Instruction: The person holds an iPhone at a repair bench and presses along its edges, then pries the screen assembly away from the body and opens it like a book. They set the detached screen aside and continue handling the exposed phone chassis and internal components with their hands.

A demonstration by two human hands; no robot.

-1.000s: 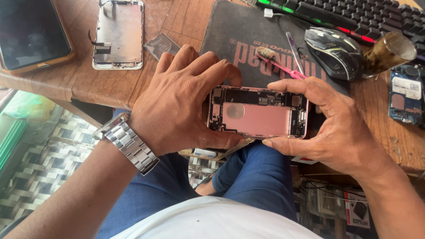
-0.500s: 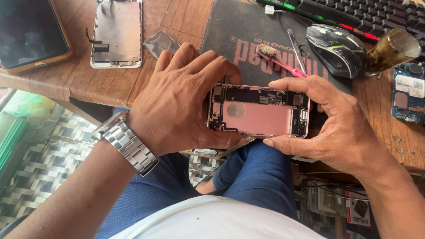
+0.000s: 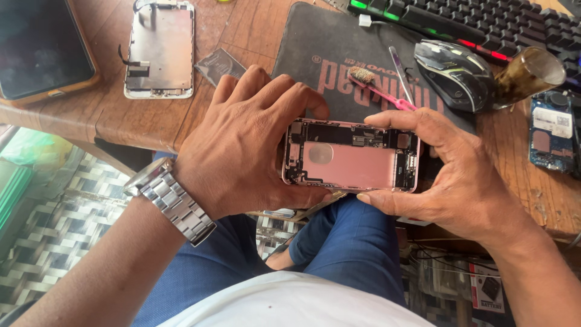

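An opened pink phone housing (image 3: 351,156) with its insides bare lies sideways between both hands, held just above the table's front edge over my lap. My left hand (image 3: 242,145) wraps around its left end, fingers curled over the top edge. A steel watch (image 3: 169,203) sits on that wrist. My right hand (image 3: 451,175) grips the right end, index finger along the top edge and thumb under the bottom edge.
On the wooden table (image 3: 254,24) lie a detached phone screen (image 3: 160,48), a dark tablet in an orange case (image 3: 39,48), a black mat (image 3: 339,54), a pink toothbrush (image 3: 378,85), a mouse (image 3: 457,72), a keyboard (image 3: 484,21), a brown cup (image 3: 526,72) and a blue circuit board (image 3: 554,133).
Both hands keep the same hold on the housing. The view has shifted only slightly.
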